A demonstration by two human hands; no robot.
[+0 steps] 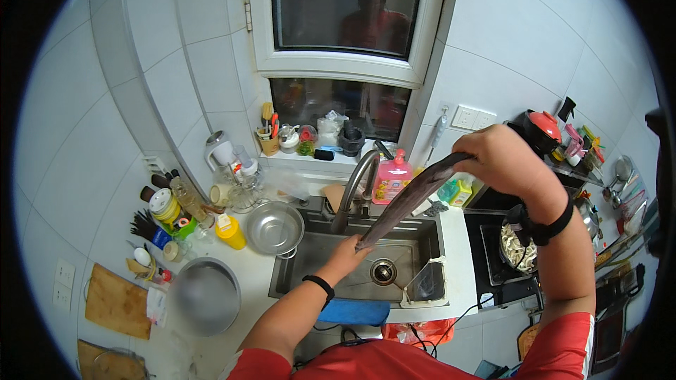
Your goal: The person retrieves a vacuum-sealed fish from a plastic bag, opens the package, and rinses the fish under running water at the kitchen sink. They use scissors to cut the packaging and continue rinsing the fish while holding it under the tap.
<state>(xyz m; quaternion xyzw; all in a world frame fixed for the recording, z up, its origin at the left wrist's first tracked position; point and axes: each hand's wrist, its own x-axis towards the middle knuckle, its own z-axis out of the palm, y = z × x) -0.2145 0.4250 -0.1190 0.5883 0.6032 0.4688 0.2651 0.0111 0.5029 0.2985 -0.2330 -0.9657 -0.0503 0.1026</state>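
A long, dark, wrung-looking cloth (409, 203) is stretched on a slant above the stainless-steel sink (338, 274). Its upper end is gripped in my right hand (488, 158), raised high at the right of the basin. My left hand (351, 253) closes on the lower end, over the middle of the sink. The curved metal faucet (351, 192) stands just behind the cloth. Below it lie the drain strainer (383, 272) and, in the front right corner, a mesh corner filter (425, 285). The cloth's exact kind cannot be told.
Left of the sink are a metal basin (274, 228), a yellow container (231, 232) and a large round pan (206, 295). Pink soap bottle (392, 182) stands behind. On the right, a pan of food (517, 248) sits on the black cooktop (491, 227). A blue cloth (354, 312) hangs at the front edge.
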